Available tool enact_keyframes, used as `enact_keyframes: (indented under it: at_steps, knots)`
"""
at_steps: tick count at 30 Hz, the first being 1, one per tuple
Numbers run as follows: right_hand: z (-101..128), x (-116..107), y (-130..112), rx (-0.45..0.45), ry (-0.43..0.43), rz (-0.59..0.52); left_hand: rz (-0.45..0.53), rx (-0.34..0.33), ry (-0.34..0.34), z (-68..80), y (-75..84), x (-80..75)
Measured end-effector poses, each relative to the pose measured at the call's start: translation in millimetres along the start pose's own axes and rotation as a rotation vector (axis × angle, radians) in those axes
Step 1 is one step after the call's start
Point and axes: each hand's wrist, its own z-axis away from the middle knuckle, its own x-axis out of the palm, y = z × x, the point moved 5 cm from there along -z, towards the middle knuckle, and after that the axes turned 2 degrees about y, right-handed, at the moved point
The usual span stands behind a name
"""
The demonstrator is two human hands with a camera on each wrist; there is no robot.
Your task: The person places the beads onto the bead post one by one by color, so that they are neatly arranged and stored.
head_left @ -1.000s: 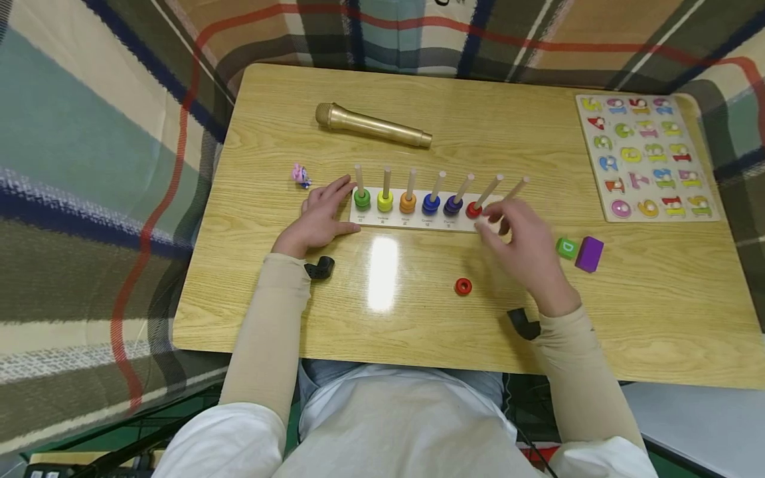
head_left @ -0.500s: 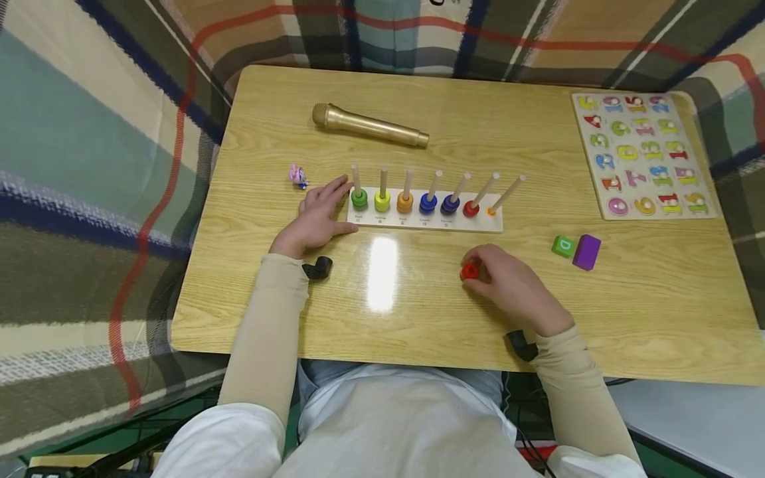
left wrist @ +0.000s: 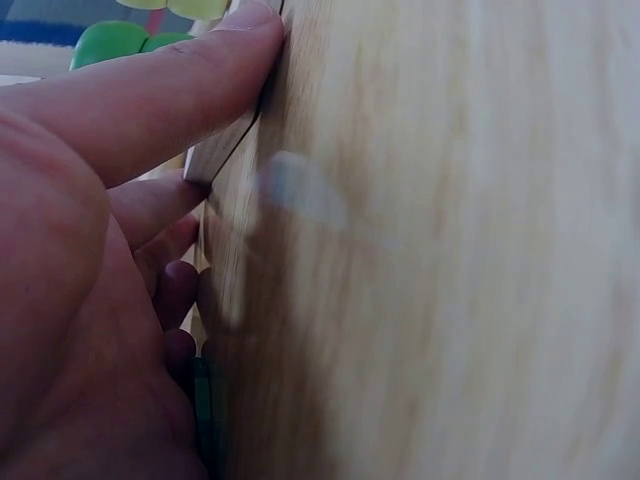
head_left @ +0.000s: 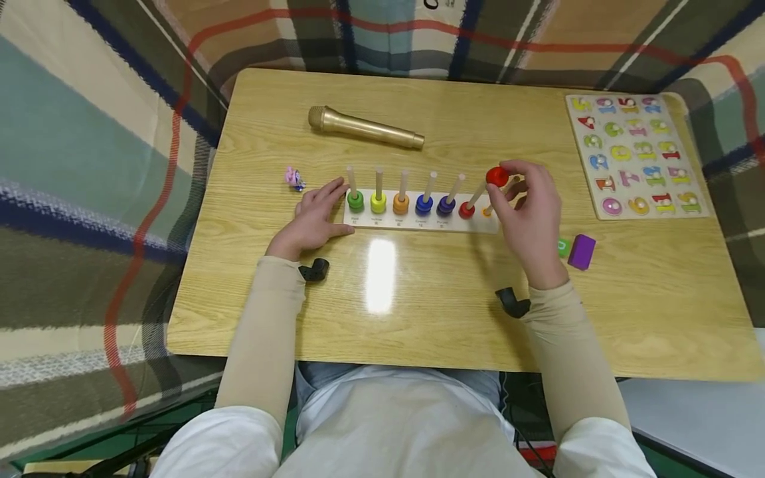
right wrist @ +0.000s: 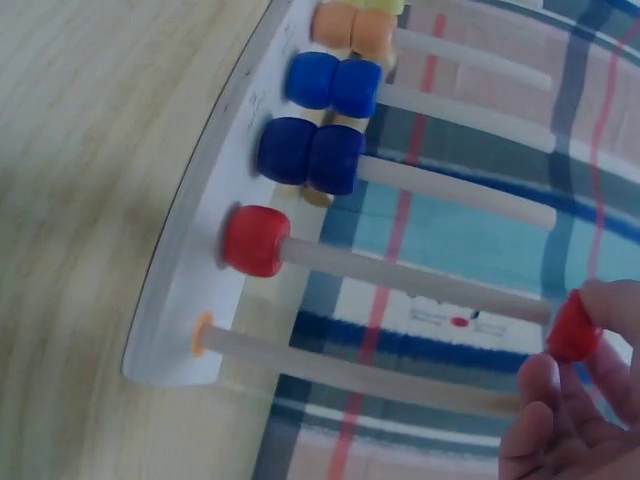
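Note:
A white peg board [head_left: 394,223] carries a row of upright wooden pegs with coloured rings low on them: green [head_left: 355,201], yellow, orange, two blues and red [head_left: 467,210]. On the rightmost peg [right wrist: 370,375] only a small orange band shows at the foot. My right hand [head_left: 534,222] pinches another red ring [right wrist: 573,330] between thumb and fingers, up at the top of the peg that bears the red ring. My left hand [head_left: 313,219] holds the board's left end, thumb [left wrist: 200,85] along the front edge and fingers round the end.
A gold microphone [head_left: 366,127] lies behind the board. A small pink and purple figure [head_left: 294,178] sits beyond my left hand. Right of my right hand are a green lettered cube [head_left: 564,248] and a purple block [head_left: 582,252]. A number puzzle board [head_left: 639,156] lies at the back right.
My right hand came down from the board to the loose red ring on the table, took hold of it and lifted it to the peg tops. The left hand stayed at the board's end.

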Motion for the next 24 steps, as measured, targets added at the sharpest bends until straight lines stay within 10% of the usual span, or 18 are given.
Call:
enact_keyframes:
  at_steps: [24]
  knots:
    - [-5.2,0.5,-42.7,-0.078,-0.024,0.005,0.084,-0.019,0.003,5.4,-1.7,-16.4]
